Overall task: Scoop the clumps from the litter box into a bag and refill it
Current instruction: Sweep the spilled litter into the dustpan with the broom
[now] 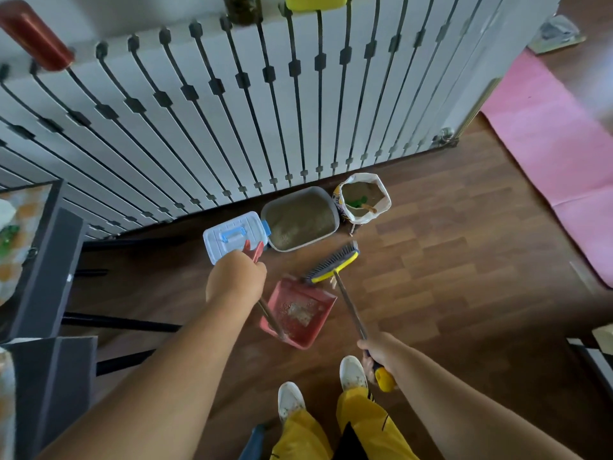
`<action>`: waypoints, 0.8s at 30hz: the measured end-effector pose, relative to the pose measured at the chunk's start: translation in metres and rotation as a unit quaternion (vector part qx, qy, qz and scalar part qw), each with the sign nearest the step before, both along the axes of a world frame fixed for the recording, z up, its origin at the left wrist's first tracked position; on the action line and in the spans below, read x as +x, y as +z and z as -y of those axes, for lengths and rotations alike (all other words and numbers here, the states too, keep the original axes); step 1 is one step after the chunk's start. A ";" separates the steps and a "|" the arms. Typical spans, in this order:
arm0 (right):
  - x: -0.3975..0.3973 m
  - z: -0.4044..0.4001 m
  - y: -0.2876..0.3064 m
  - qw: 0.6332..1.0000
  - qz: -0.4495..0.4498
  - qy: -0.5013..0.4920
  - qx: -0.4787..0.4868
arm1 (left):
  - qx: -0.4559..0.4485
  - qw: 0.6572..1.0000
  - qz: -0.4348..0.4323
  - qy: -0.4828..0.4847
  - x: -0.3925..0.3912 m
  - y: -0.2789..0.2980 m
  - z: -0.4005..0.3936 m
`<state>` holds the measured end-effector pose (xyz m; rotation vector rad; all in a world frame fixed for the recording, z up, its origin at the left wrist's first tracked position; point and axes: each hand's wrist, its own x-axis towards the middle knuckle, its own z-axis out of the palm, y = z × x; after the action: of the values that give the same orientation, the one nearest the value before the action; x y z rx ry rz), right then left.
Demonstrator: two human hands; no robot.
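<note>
A grey litter box full of brown litter stands on the wooden floor against the white railing. To its right is an open white bag of litter with a green scoop and a stick inside. My left hand grips the upright handle of a red dustpan, which rests on the floor with some litter in it. My right hand grips the yellow-ended handle of a broom. Its yellow and grey brush head sits at the dustpan's far edge.
A clear plastic box with a blue handle lies left of the litter box. Dark furniture legs and a chair stand at the left. A pink mat covers the floor at the right. My white shoes are just below the dustpan.
</note>
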<state>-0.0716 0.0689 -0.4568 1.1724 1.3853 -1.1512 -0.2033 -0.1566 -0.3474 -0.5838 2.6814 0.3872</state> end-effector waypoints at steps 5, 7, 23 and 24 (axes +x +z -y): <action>0.008 -0.005 0.029 1.000 -0.018 -0.015 -0.016 | -0.004 1.000 0.004 0.009 0.007 0.005 -0.002; -0.004 0.010 0.040 0.995 -0.022 -0.064 -0.069 | 0.004 1.000 0.000 0.009 0.014 0.008 -0.005; -0.012 0.109 0.012 0.994 -0.019 -0.087 -0.068 | 0.018 1.000 0.008 -0.022 0.037 0.017 0.035; -0.022 0.113 0.015 0.991 -0.025 -0.104 -0.076 | 0.018 0.999 0.008 -0.029 0.038 0.016 0.034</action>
<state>-0.0935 -0.0443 -0.4416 1.2053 1.2092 -1.4163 -0.1656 -0.1908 -0.3310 -0.4962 2.6623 0.4125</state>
